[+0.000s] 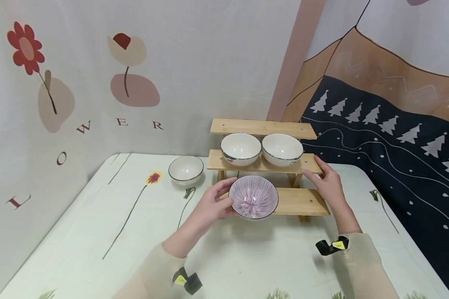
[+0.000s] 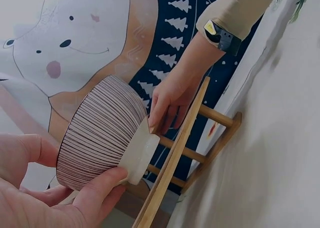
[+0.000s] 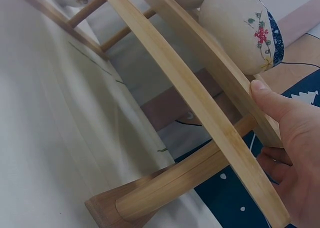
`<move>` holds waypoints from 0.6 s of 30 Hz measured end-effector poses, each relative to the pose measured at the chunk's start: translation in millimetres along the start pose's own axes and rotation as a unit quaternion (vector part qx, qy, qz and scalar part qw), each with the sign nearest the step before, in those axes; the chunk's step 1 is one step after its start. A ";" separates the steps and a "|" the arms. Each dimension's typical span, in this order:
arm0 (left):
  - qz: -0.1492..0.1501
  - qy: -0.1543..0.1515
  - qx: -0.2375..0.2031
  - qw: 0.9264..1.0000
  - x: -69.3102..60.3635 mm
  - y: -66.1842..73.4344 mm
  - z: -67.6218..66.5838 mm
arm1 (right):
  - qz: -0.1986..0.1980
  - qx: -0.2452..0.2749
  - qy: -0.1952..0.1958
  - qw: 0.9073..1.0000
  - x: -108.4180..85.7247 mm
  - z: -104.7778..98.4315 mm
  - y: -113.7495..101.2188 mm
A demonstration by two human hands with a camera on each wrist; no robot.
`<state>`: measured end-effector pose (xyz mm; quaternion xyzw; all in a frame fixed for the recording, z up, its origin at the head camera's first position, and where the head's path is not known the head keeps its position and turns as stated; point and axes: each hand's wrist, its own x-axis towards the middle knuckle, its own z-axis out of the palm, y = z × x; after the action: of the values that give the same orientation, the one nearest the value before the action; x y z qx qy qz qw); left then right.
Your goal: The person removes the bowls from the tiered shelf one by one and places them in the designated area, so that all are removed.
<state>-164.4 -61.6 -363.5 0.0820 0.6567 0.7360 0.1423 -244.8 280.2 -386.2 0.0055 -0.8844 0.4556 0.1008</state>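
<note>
The purple-and-white striped round ceramic bowl [image 1: 253, 197] sits at the fingertips of the left hand [image 1: 215, 201], which pinches it by its left side, thumb nearer and fingers beyond. The bowl has no long axis; the stepped rack of pale wood [image 1: 303, 201] does, running crosswise from beyond the left hand to the right hand [image 1: 328, 182]. From the left hand, the bowl lies in front of or over the left part of the lowest board; whether its foot touches the wood I cannot tell. The right hand, well apart from the bowl, grips the right end of the middle board [image 1: 214, 160], thumb on top. Ahead and between the hands, two white round bowls with dark patterned rims [image 1: 241, 146] [image 1: 282, 147] stand side by side on that board. Ahead-left of the left hand, a white dark-rimmed bowl [image 1: 186, 169] rests on the pale printed cloth [image 1: 247, 257]. No contents show in any bowl.
</note>
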 end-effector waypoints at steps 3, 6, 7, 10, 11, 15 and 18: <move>-0.003 0.002 0.012 1.000 -1.7 -0.1 -7.3 | -0.001 0.002 0.002 1.000 1.1 -0.4 -0.4; -0.007 0.007 0.017 1.000 -5.2 -1.4 -14.4 | -0.001 0.002 0.000 1.000 1.0 0.9 0.3; -0.008 0.008 0.018 1.000 -6.3 -1.4 -16.5 | 0.000 0.002 0.001 1.000 1.0 1.0 0.4; -0.008 0.011 0.016 1.000 -9.4 -0.8 -22.4 | 0.000 0.002 0.001 1.000 0.8 1.2 0.3; -0.008 0.011 0.015 1.000 -10.4 -0.5 -24.2 | 0.000 0.001 0.001 1.000 0.8 1.2 0.3; -0.005 0.015 0.020 1.000 -14.5 0.6 -31.7 | 0.000 0.000 0.003 1.000 1.0 0.8 0.3; -0.003 0.020 0.029 0.999 -17.9 1.6 -36.7 | -0.001 -0.001 0.005 1.000 1.5 0.3 0.9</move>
<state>-158.9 -102.1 -365.2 0.0690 0.6805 0.7180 0.1288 -246.4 280.6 -386.9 0.0036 -0.8846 0.4543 0.1054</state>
